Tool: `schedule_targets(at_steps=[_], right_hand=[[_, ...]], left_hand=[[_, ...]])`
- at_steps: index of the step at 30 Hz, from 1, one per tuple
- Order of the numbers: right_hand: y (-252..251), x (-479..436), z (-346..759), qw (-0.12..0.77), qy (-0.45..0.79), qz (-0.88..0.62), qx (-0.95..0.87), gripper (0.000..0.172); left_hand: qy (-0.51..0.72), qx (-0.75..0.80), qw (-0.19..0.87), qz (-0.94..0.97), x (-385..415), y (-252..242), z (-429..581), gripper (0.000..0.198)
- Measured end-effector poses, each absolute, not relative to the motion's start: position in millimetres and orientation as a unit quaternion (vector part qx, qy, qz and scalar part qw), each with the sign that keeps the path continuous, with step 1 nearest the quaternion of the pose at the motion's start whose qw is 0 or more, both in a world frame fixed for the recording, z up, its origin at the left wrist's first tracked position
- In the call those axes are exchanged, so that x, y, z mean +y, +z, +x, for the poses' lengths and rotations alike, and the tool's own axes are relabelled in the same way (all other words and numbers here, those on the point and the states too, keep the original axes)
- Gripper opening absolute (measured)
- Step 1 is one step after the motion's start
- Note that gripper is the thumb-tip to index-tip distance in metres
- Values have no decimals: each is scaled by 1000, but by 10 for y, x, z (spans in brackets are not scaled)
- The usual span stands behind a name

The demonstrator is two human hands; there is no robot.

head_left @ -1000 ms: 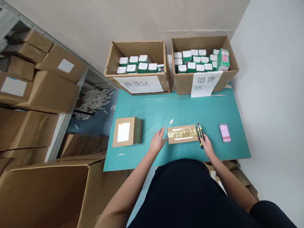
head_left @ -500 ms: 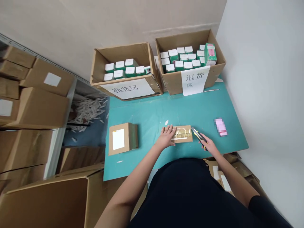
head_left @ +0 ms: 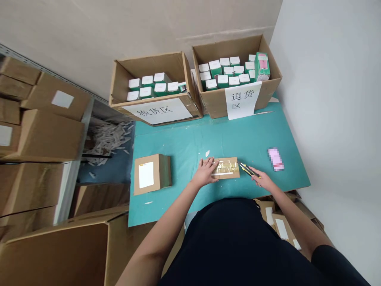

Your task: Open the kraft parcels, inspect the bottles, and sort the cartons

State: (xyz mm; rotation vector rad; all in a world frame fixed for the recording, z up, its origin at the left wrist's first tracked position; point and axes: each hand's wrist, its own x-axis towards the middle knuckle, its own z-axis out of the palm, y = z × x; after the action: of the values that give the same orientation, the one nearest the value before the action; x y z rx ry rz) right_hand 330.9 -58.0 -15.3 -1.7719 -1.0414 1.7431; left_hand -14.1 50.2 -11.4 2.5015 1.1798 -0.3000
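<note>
A small cardboard box (head_left: 228,169) with shiny clear tape along its top lies on the teal table. My left hand (head_left: 205,171) rests over its left end, fingers spread across the top and the thumb near the close edge. In my right hand (head_left: 262,179) is a black and yellow utility knife (head_left: 250,170), gripped with its blade pointing left. The blade tip is beside the box's right end, at the tape; whether it touches, I cannot tell.
A labelled cardboard box (head_left: 145,174) sits at the table's left. Two open cartons, a left one (head_left: 119,85) and a right one (head_left: 214,105), hold several white-and-green packs at the back. A blurred pink item (head_left: 276,159) lies right. Stacked boxes (head_left: 50,133) fill the left side.
The knife has tilted flatter, with my right hand raised slightly and its blade still near the box's right end. My left hand stays on the box; the whole view has shifted slightly.
</note>
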Motion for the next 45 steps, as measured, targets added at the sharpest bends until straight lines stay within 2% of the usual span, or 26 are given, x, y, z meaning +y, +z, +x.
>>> schedule_targets(at_steps=[15, 29, 40, 45], right_hand=[[77, -527, 3379, 135, 633, -649, -401, 64], [129, -635, 3397, 147, 630, -648, -403, 63], [293, -487, 3519, 112, 642, -634, -417, 65], [88, -873, 3205, 199, 602, -674, -378, 67]], left_hand=[[-115, 419, 183, 882, 519, -131, -124, 106], [-99, 416, 185, 885, 515, -142, -125, 105], [-109, 414, 185, 885, 531, -114, -114, 105], [-104, 415, 191, 884, 528, -133, -111, 104]])
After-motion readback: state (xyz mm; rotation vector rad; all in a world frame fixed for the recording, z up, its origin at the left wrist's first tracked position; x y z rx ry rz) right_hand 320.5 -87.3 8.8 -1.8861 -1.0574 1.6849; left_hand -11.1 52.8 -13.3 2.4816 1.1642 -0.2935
